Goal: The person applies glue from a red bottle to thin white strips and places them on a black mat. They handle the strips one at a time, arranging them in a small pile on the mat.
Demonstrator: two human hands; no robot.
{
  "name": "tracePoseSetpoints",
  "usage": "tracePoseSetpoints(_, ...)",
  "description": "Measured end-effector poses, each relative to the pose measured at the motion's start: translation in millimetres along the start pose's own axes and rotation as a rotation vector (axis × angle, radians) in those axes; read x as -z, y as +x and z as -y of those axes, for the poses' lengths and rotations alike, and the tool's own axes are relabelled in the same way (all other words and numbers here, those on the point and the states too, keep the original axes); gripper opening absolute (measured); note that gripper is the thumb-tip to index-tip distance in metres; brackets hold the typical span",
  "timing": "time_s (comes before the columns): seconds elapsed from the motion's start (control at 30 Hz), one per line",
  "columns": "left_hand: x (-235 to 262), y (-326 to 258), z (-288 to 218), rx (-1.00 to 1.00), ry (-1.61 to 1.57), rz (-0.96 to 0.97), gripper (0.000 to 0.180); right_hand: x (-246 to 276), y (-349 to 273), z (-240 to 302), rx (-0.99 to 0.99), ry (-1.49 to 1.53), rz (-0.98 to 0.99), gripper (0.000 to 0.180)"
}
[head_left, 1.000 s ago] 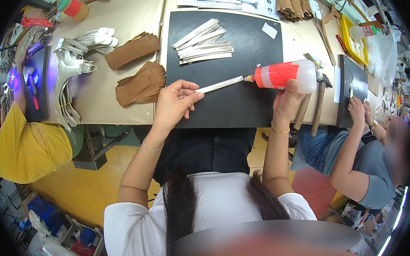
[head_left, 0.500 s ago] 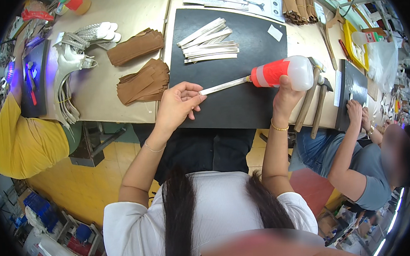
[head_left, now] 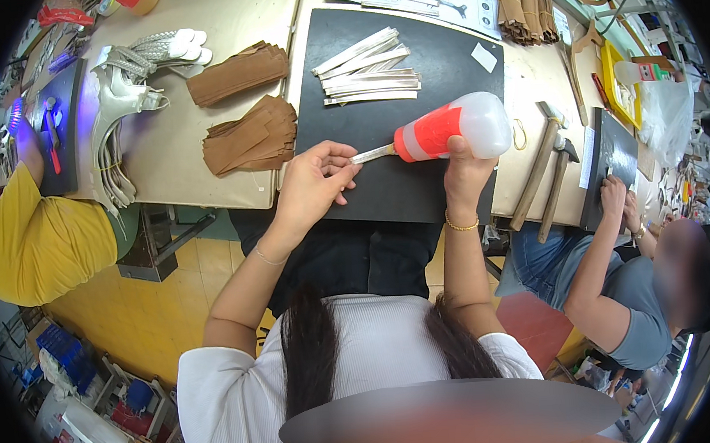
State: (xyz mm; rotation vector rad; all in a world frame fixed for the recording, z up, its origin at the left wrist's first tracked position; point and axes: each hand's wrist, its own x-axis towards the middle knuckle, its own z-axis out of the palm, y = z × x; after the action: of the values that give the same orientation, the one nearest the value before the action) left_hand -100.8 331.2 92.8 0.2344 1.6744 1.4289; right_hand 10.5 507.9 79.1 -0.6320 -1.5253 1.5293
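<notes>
Now the left hand (head_left: 313, 185) has drawn the strip (head_left: 373, 153) further in, pinching its end, while the right hand (head_left: 464, 173) still grips the bottle (head_left: 447, 128), nozzle at the strip over the mat (head_left: 443, 67).

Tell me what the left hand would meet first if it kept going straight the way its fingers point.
The left hand points right along the thin silvery strip it pinches, so it would probably first meet the nozzle end of the translucent squeeze bottle with the orange-red label, held by the right hand. Depth is uncertain.

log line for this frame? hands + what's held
left hand: pinches silver strip | right hand: grips squeeze bottle, nozzle at strip | surface: black mat
</notes>
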Motion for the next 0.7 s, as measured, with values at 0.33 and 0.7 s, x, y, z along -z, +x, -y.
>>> tracePoseSetpoints(0.33, -3, -2, 0, -0.017, 0.046, -0.009, 0.024, -22, -13, -3, -0.083, 0.147, 0.068, 0.053)
tracePoseSetpoints(0.7, 13, 20, -22, -0.082, -0.086, 0.113, 0.021, 14, 22, 1, -0.216, 0.413, -0.268, 0.073)
